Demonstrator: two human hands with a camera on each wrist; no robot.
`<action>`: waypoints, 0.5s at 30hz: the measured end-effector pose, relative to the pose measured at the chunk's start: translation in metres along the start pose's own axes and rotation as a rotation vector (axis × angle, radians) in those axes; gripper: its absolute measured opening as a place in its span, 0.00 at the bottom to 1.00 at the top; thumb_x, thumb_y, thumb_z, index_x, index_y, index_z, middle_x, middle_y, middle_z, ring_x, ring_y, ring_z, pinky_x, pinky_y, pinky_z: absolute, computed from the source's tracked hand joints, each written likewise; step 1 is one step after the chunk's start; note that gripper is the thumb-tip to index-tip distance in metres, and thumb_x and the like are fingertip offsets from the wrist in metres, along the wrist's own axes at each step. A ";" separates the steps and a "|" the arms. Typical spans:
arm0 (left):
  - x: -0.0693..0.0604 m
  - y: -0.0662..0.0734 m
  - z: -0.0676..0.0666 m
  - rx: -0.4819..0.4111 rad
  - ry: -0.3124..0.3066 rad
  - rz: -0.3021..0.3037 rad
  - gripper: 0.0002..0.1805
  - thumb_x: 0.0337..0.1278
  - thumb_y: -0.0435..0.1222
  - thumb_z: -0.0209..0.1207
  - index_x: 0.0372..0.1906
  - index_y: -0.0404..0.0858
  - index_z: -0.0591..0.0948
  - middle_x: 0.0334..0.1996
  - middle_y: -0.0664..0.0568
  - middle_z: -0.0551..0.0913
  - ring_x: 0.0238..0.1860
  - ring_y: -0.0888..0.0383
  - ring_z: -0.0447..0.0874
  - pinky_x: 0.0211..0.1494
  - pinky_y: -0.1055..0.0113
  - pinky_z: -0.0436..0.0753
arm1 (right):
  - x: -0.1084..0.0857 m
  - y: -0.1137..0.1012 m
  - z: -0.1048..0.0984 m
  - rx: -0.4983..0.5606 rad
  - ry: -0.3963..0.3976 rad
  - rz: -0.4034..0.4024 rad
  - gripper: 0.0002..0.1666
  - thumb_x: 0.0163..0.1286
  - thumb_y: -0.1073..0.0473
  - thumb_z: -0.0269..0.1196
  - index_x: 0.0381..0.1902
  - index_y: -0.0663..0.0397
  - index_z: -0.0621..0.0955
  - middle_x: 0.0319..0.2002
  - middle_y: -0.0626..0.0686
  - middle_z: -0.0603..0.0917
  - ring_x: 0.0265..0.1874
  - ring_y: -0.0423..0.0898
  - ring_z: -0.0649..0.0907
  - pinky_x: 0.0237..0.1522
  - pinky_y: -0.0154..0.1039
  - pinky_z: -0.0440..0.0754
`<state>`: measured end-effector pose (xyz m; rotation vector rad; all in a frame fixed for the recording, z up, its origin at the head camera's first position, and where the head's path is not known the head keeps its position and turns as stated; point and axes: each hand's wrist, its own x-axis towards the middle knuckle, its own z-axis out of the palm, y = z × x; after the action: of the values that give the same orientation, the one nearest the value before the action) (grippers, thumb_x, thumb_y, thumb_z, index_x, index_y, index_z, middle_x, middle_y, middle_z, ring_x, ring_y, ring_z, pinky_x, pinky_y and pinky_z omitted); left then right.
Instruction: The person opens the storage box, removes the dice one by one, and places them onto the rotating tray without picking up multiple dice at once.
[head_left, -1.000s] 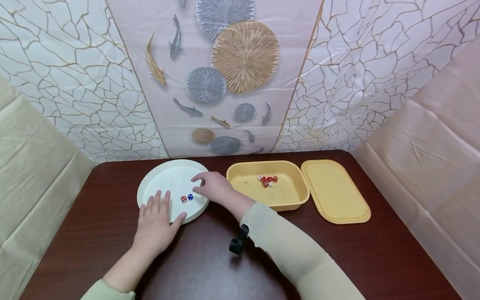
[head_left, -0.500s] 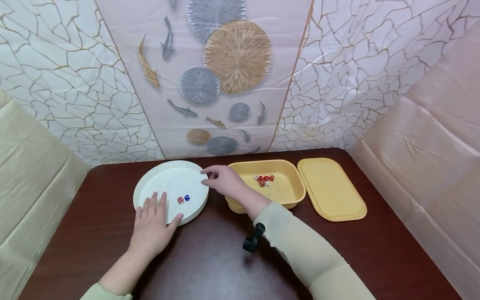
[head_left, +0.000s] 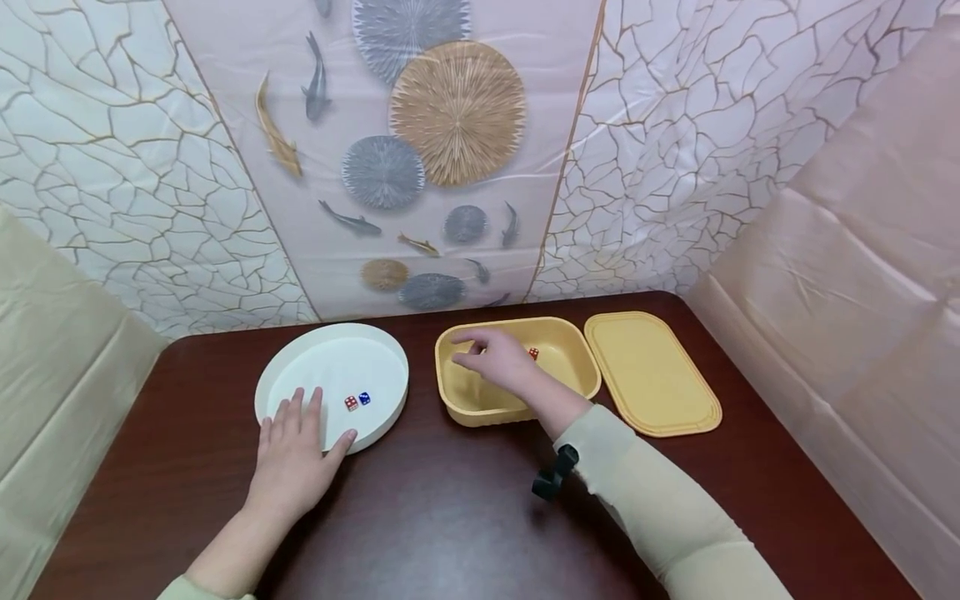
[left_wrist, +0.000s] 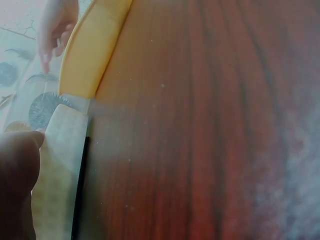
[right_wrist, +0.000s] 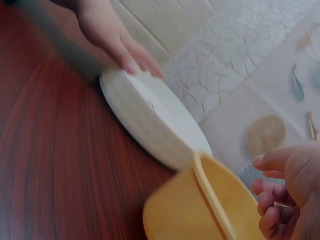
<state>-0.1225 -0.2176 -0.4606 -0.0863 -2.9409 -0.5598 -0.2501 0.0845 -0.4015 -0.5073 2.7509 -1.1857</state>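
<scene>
My left hand (head_left: 288,462) rests with fingers spread over the near rim of a round white tray (head_left: 330,358). Inside the tray lie a red die (head_left: 351,403) and a blue die (head_left: 364,398), side by side to the right of those fingers. Above the yellow plastic box (head_left: 480,412) is my right hand (head_left: 498,358), its thumb and index finger apart and nothing seen between them. The right wrist view shows its other fingers (right_wrist: 270,220) loosely bent. One red die (head_left: 533,353) shows in the box behind the hand, which hides the other dice.
Flat on the brown table (head_left: 442,517), to the right of the box, lies a yellow lid (head_left: 652,375). The tray stands to the left of the box with a narrow gap between. Patterned cloth (head_left: 442,217) hangs behind the table, and plain cloth closes both sides.
My right hand has moved right, from over the tray to over the yellow box. The left hand stays at the tray rim, and the two dice there lie as before. The view has shifted slightly.
</scene>
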 end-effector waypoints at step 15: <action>0.001 -0.001 0.002 -0.001 -0.003 0.007 0.48 0.69 0.63 0.46 0.78 0.33 0.50 0.74 0.28 0.49 0.73 0.28 0.45 0.72 0.32 0.42 | -0.027 0.064 -0.045 0.046 0.063 0.119 0.22 0.66 0.56 0.68 0.56 0.59 0.83 0.30 0.54 0.83 0.25 0.45 0.78 0.28 0.36 0.76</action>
<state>-0.1238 -0.2180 -0.4632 -0.0980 -2.9418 -0.5598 -0.2520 0.1657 -0.4180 -0.3009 2.7544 -1.2545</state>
